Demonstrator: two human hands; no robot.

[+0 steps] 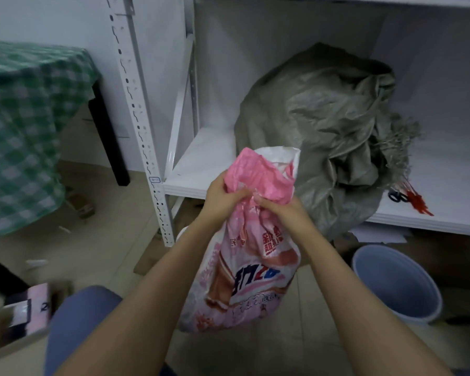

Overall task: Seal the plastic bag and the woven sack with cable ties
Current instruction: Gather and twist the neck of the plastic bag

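- The left grip (pixel 223 198) and right grip (pixel 284 211) are both clenched round the gathered neck of the pink printed plastic bag (pixel 246 275), fingertips meeting at the middle.
- The bag hangs from the two hands above the tiled floor, its crumpled mouth sticking up past them.
- The grey woven sack (pixel 318 118) slumps on the white shelf (pixel 201 158) just behind, mouth loose.
- Red cable ties (pixel 418 203) and scissors (pixel 398 197) lie on the shelf beside the sack.
- A blue bucket (pixel 396 283) stands below on the floor.
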